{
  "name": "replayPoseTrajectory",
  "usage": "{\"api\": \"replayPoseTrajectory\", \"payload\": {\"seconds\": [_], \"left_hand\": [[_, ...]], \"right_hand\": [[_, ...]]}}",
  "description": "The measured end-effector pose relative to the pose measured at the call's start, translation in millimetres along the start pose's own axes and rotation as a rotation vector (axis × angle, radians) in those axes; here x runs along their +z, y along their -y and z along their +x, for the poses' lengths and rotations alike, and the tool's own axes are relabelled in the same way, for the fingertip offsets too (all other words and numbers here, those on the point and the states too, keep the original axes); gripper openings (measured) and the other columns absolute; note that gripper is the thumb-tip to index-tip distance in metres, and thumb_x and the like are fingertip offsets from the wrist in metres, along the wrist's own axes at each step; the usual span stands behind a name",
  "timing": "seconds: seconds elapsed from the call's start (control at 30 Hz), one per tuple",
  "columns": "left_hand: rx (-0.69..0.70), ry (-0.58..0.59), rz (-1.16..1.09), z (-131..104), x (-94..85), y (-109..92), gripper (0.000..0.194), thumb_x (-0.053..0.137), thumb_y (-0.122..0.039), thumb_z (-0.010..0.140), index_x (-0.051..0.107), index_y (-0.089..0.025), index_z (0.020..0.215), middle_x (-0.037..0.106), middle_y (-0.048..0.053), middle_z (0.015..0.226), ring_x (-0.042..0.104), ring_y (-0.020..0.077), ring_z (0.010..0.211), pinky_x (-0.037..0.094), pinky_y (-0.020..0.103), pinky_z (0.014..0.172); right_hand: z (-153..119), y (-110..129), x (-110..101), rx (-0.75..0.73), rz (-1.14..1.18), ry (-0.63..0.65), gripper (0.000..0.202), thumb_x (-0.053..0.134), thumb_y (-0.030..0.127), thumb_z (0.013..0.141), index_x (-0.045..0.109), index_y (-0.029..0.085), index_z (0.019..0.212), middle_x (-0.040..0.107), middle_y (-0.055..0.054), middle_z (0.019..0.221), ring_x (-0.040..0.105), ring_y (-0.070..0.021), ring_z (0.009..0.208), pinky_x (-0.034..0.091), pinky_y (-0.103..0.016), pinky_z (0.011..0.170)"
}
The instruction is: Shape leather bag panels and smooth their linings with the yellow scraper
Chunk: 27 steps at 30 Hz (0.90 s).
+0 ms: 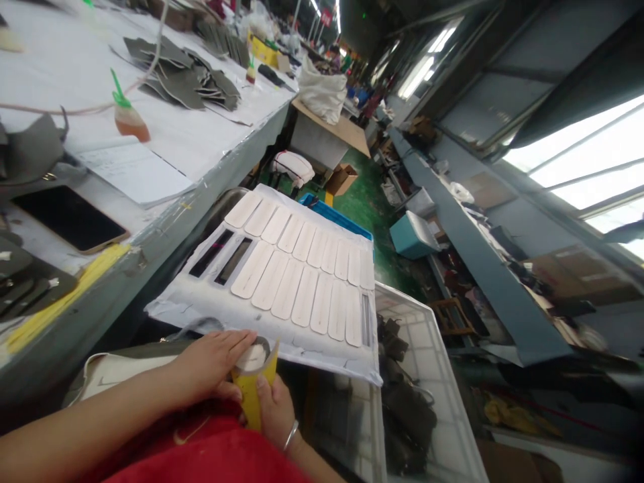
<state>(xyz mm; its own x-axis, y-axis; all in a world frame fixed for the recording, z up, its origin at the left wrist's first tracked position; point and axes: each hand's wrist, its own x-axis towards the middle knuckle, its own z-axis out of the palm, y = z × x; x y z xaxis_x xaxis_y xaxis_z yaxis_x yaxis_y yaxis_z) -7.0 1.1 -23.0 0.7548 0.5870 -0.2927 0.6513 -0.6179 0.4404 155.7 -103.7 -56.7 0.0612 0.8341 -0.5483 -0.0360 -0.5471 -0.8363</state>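
In front of my red top, both hands are on a yellow curled piece (250,389) with a grey rim and something white inside; its exact kind I cannot tell. My left hand (214,365) grips its left side, fingers together along the rim and thumb lower down. My right hand (276,406), with a silver bangle at the wrist, holds the right side, its thumb pressed on the yellow face. Just beyond lies a white-covered board (196,298) bearing rows of long, rounded white pieces (279,292) and a few dark strips (234,261).
At left, a workbench (216,154) carries a phone (70,216), a notebook (135,168), a green-tipped glue bottle (129,119) and grey cut pieces (186,74). Right of the board stands a white crate (437,376) with dark items. A blue-green box (415,235) sits farther along the green floor.
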Motion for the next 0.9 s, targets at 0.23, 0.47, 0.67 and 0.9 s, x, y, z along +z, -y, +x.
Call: {"api": "replayPoseTrajectory", "payload": {"seconds": [0.23,0.47,0.67,0.9], "left_hand": [[-0.024,-0.176,0.075,-14,14.8,-10,0.076,0.059,-0.05,0.075,0.035,-0.015,0.138,0.036,0.015,0.143,0.038,0.0284,0.128,0.03,0.045,0.103],[-0.007,-0.308,0.126,-19,25.6,-18,0.07,0.055,-0.05,0.078,0.037,-0.018,0.137,0.04,0.015,0.141,0.041,0.0278,0.126,0.03,0.045,0.101],[-0.008,-0.293,0.126,-17,26.2,-17,0.069,0.05,-0.056,0.08,0.035,-0.022,0.138,0.04,0.014,0.142,0.041,0.029,0.125,0.029,0.046,0.1],[-0.007,-0.291,0.138,-14,26.8,-15,0.066,0.049,-0.055,0.082,0.034,-0.025,0.139,0.041,0.013,0.141,0.04,0.0299,0.126,0.028,0.046,0.1]], "right_hand": [[-24,56,-34,-0.101,0.418,-0.054,0.043,0.071,0.044,0.066,0.054,0.015,0.093,0.054,0.005,0.057,0.046,-0.0062,0.043,0.039,-0.019,0.043],[50,80,4,-0.382,0.583,-0.279,0.037,0.068,0.042,0.064,0.053,0.016,0.086,0.043,0.01,0.054,0.037,-0.0037,0.039,0.039,-0.02,0.038],[69,78,12,-0.415,0.495,-0.218,0.037,0.061,0.048,0.072,0.048,0.017,0.088,0.041,0.011,0.053,0.028,-0.0023,0.035,0.03,-0.017,0.033],[70,64,21,-0.551,0.306,-0.238,0.036,0.048,0.051,0.082,0.049,0.018,0.097,0.037,0.009,0.054,0.029,-0.0049,0.038,0.025,-0.019,0.035]]}}
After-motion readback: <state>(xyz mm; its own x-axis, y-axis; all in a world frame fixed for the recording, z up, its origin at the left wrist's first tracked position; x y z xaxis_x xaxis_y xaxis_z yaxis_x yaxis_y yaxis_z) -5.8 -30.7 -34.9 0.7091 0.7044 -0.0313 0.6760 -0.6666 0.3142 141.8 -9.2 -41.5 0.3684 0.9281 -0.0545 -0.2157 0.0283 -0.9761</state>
